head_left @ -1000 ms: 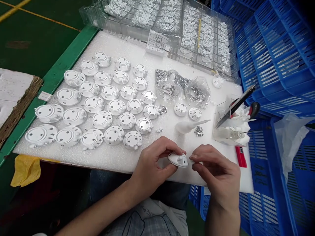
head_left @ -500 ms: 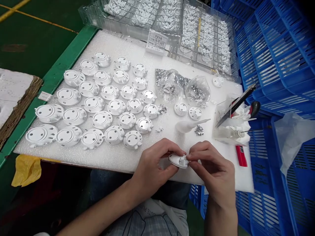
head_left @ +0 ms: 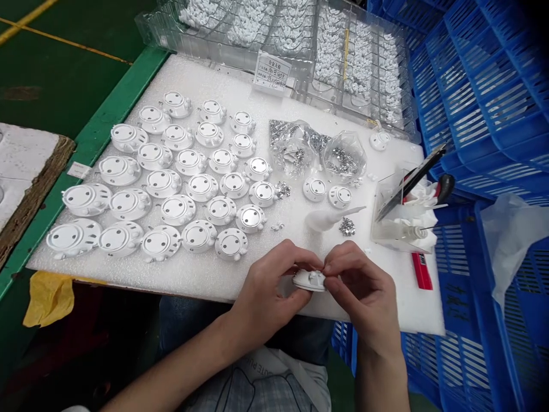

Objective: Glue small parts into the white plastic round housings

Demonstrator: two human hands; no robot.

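Note:
A round white piece (head_left: pixel 309 280) with a small raised part on top is held over the front edge of the foam board (head_left: pixel 274 240). My left hand (head_left: pixel 274 286) grips it from the left between thumb and fingers. At its right side my right hand (head_left: pixel 364 292) has thumb and fingertips pinched against it; whether they hold a smaller part is hidden. Just beyond my hands are a white squeeze bottle (head_left: pixel 321 220) and a small heap of shiny metal bits (head_left: pixel 347 227). Rows of similar white pieces (head_left: pixel 198 236) cover the board's left side.
Clear trays (head_left: pixel 300 63) of small white parts stand at the back. Bags of metal bits (head_left: pixel 343 157) lie mid-board. A clear tool box (head_left: pixel 398 229), a red object (head_left: pixel 422 271) and blue crates (head_left: pixel 484 86) are at right.
My right hand has moved slightly left, closer to my left hand, its fingertips now over the right edge of the white piece. The piece is tilted a little differently.

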